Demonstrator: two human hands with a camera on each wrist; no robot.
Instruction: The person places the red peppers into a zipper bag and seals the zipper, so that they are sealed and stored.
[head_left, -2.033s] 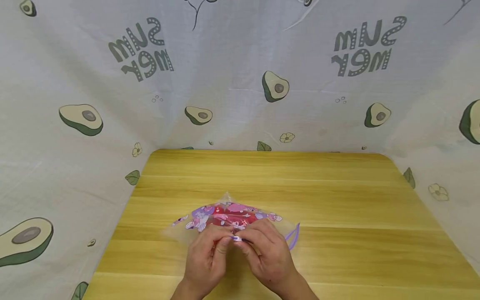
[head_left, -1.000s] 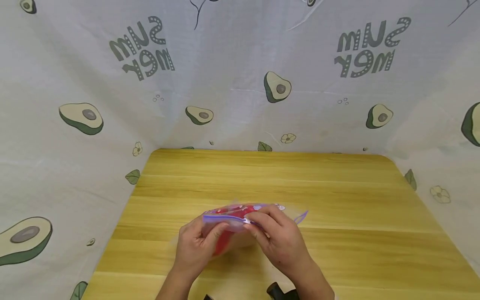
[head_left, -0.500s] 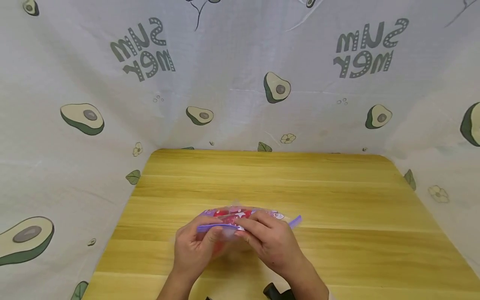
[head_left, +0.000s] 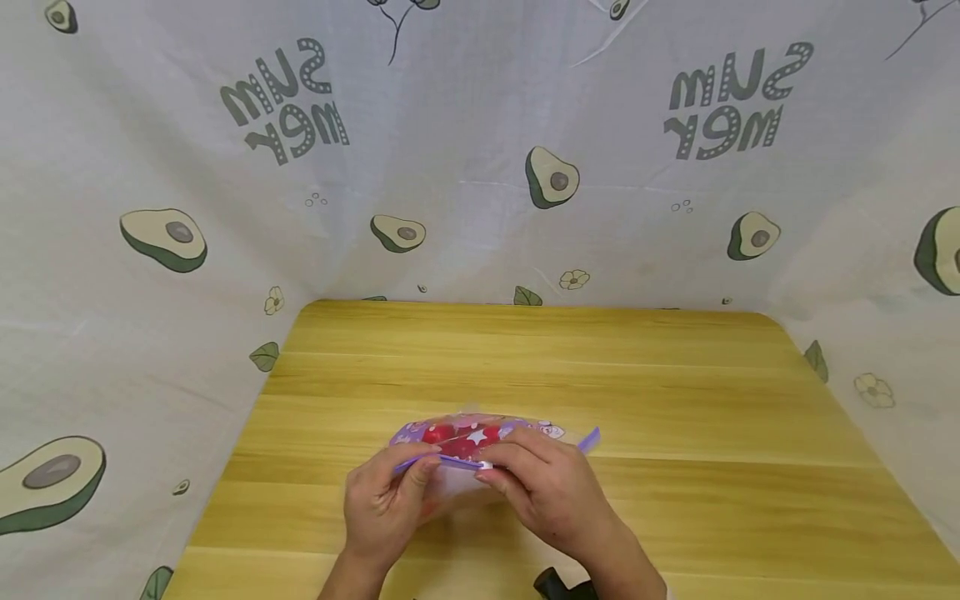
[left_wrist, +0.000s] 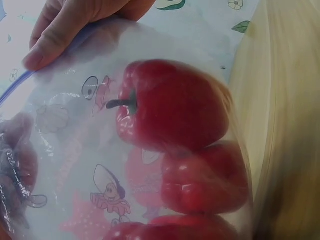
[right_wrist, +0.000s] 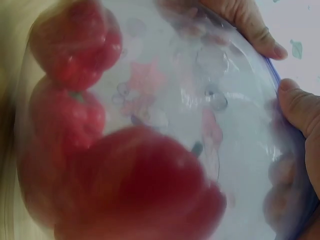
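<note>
A clear zip bag (head_left: 414,431) with pink and purple cartoon prints stands on the table, its purple zip strip along the top towards the person. Inside are several red bell peppers (left_wrist: 175,107), low in the bag. My left hand (head_left: 384,504) pinches the zip strip between thumb and fingers on the left side. At the white slider (head_left: 485,466), my right hand (head_left: 553,492) pinches the strip with thumb and index finger. Past the right hand a purple end of the strip (head_left: 590,440) sticks out. The right fingers cover part of the bag's top.
The yellow wood-grain table (head_left: 660,392) spreads out around the bag. A white cloth (head_left: 450,100) printed with avocados hangs behind it and at both sides. By the right forearm, a black object (head_left: 558,585) shows at the bottom edge.
Two seconds ago both hands met at the slider. Since then the left hand has moved left along the strip, and the right stays at the slider. The bag's top rose, then dropped a little.
</note>
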